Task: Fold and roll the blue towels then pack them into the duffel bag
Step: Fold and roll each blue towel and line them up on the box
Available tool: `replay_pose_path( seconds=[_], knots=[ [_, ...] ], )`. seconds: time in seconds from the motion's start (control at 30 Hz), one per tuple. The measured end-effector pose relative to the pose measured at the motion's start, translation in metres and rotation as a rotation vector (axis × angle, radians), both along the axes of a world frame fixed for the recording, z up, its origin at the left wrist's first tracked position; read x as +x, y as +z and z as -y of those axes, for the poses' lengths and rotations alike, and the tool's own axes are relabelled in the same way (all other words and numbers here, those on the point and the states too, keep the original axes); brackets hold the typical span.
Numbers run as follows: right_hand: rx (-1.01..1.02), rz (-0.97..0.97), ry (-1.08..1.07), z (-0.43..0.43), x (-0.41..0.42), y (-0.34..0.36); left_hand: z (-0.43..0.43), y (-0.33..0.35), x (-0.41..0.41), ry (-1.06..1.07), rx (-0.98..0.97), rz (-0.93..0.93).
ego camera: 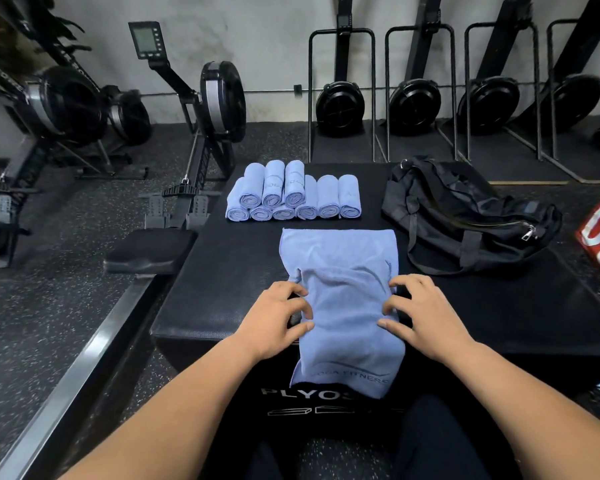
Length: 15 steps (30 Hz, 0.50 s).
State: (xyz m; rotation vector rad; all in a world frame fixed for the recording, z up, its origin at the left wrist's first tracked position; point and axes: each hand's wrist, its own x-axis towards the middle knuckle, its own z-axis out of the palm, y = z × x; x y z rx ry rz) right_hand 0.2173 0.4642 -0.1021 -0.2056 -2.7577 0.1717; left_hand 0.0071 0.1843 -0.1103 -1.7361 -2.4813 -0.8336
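head view: blue towel lies lengthwise on plyo box, near end hanging over front edge. left hand and right hand clawed onto its side edges, fingers curled, grasping cloth. risk: uneven pull skews fold; overhang may drag towel off box. rolled towels stacked just beyond far edge, so forward roll could nudge them. duffel bag right rear, apparently unzipped, dark fabric hard to read. open room left of towel.

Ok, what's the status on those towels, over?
Left hand and right hand pinch flat towel by its sides. Nine rolled towels stacked behind. Duffel bag at right, nothing in the way.
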Motion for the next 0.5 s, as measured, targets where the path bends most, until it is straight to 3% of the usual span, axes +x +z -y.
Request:
replay_pose_path(
  seconds=[0.1,0.2,0.3,0.4,0.5],
  knots=[
    [0.077,-0.043,0.012,0.005,-0.007,0.005,-0.005,0.005,0.002,0.019,0.002,-0.001],
    [0.126,-0.146,-0.069,0.006,-0.016,0.024,-0.013,0.025,-0.002,0.098,0.14,-0.109],
    [-0.003,-0.236,-0.263,0.008,-0.03,0.047,-0.027,0.061,-0.01,0.236,0.231,-0.2],
    [-0.104,-0.151,-0.39,0.009,-0.045,0.053,-0.04,0.072,-0.017,0.299,0.118,-0.121],
    [-0.166,0.02,-0.297,0.014,-0.045,0.035,-0.038,0.053,-0.015,0.272,-0.036,0.047]
  ],
)
